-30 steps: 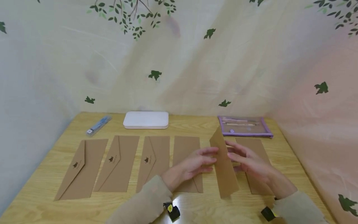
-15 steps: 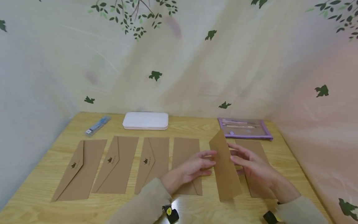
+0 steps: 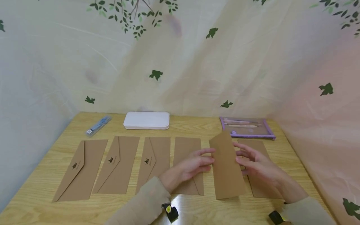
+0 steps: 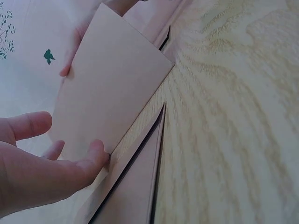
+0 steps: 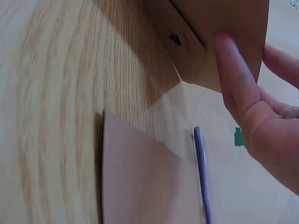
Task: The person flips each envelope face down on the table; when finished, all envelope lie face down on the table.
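My right hand point(image 3: 260, 164) pinches a brown kraft envelope point(image 3: 227, 168) by its right edge. The envelope stands tilted above the table, its plain side towards the head view. In the right wrist view, a fingertip presses its flap side, where a small dark crown print point(image 5: 174, 38) shows. My left hand point(image 3: 194, 165) is beside its left edge with the fingers spread and relaxed; whether they touch it, I cannot tell. Below my left hand lies another envelope point(image 3: 187, 147), partly hidden by it. Under my right hand an envelope point(image 3: 254, 148) lies flat.
Three envelopes with crown-printed flaps, among them the leftmost envelope point(image 3: 94, 168), lie in a row at left. Along the back are a slim clear blue pack point(image 3: 98, 126), a white case point(image 3: 146, 120) and a purple-edged clear pouch point(image 3: 247, 128) with pens. A fabric backdrop point(image 3: 180, 62) encloses the table.
The held envelope has turned so that more of its plain face shows, and its right edge has swung right with my right hand. My left hand has drawn slightly left.
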### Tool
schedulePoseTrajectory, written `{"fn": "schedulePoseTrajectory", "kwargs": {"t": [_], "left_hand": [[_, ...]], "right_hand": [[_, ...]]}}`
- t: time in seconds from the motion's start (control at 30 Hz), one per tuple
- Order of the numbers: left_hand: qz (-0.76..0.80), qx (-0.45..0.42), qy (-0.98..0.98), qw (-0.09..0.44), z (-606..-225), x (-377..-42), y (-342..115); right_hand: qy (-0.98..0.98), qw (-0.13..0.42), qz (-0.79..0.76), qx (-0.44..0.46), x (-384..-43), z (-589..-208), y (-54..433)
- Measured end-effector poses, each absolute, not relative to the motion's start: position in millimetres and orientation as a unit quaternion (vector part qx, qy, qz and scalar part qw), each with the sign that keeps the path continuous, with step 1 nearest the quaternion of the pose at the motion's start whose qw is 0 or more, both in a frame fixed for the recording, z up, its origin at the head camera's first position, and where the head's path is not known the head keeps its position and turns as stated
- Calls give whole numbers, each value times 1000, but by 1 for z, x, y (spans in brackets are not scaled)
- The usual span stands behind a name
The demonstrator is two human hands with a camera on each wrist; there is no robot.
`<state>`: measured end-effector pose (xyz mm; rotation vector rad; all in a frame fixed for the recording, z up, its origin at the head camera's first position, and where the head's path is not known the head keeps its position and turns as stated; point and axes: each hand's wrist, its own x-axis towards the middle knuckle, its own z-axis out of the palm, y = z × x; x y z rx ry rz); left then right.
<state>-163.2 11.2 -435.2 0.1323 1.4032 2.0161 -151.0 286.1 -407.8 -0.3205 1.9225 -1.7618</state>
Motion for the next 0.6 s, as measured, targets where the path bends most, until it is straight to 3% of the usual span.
{"fn": "schedulePoseTrajectory", "kwargs": {"t": [0.6], "left_hand": [[780,42,534,324,-436,-164,6]], "right_hand": [[764,230,-591,-115,-158,-422,303]]}}
